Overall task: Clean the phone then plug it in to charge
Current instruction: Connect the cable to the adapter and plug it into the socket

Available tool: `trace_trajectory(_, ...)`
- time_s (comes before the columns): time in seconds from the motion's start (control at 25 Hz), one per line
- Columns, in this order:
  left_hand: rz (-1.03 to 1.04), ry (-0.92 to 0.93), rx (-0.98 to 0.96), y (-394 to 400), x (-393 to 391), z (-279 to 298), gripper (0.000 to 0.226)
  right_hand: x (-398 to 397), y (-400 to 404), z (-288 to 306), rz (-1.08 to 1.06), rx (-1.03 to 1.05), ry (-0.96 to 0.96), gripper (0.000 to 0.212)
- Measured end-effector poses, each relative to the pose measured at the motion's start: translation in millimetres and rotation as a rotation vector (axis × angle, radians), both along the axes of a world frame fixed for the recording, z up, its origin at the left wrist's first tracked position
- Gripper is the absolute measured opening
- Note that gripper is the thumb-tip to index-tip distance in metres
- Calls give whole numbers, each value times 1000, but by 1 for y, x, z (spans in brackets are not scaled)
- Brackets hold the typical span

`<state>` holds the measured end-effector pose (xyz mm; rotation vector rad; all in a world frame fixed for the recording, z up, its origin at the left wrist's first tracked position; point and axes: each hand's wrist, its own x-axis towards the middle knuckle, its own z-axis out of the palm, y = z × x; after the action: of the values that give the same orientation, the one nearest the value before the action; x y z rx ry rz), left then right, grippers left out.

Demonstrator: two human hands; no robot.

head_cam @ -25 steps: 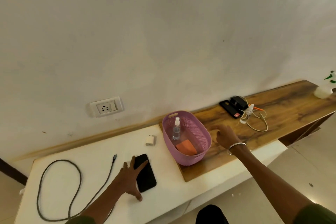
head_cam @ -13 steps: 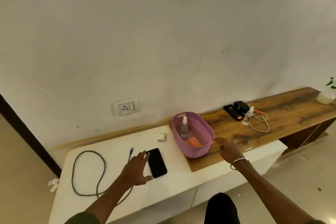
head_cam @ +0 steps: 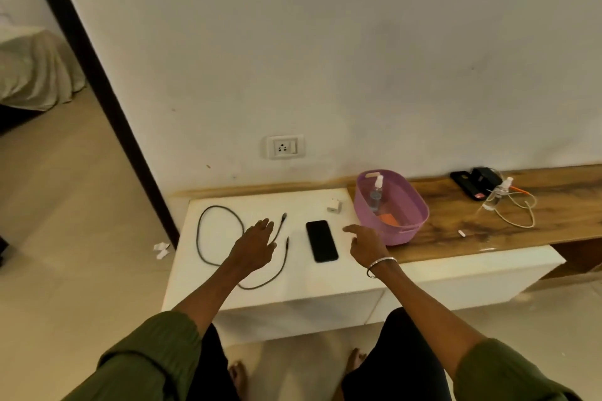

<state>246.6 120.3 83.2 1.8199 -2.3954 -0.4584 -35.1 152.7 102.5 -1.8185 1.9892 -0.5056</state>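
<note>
Nearest, olive green sleeves [head_cam: 153, 358] pushed up over both forearms, bare feet [head_cam: 237, 374] on the tiled floor below. Left hand [head_cam: 255, 246] stretched flat over the white counter [head_cam: 293, 283], fingers spread and holding nothing, above the dark charging cable [head_cam: 221, 238] looped there. Right hand [head_cam: 366, 246] also free of any grasp, forefinger pointing toward the phone, a silver bangle [head_cam: 381, 267] at the wrist. Between the two hands, black phone [head_cam: 322, 240] lying flat, screen dark, touched by neither. Just beyond, small white charger adapter [head_cam: 334, 205] near the counter's back edge. To its right, purple basket [head_cam: 391, 207] on the wooden counter [head_cam: 488, 225], holding an upright spray bottle [head_cam: 376, 194] and an orange cloth [head_cam: 387, 219]. Farther right, a second black phone [head_cam: 467, 185], a small bottle [head_cam: 496, 197] and a pale cord [head_cam: 521, 215]. On the wall behind, a white socket [head_cam: 285, 146].
</note>
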Motion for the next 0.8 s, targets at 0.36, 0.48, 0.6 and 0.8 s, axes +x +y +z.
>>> trace_trajectory(0.36, 219, 49, -10, -69, 33, -42, 28, 54, -118, -46, 84, 105, 38, 43)
trace_trajectory(0.48, 236, 84, 17, -95, 22, -65, 27, 43, -158, -65, 4, 69, 25, 46)
trace_trajectory(0.6, 247, 137, 36, -114, 3, -89, 29, 26, -193, -80, -19, 79, 91, 50)
trace_trajectory(0.8, 245, 86, 77, -134, -20, -120, 31, 3, -224, -113, 93, 249, 255, 65)
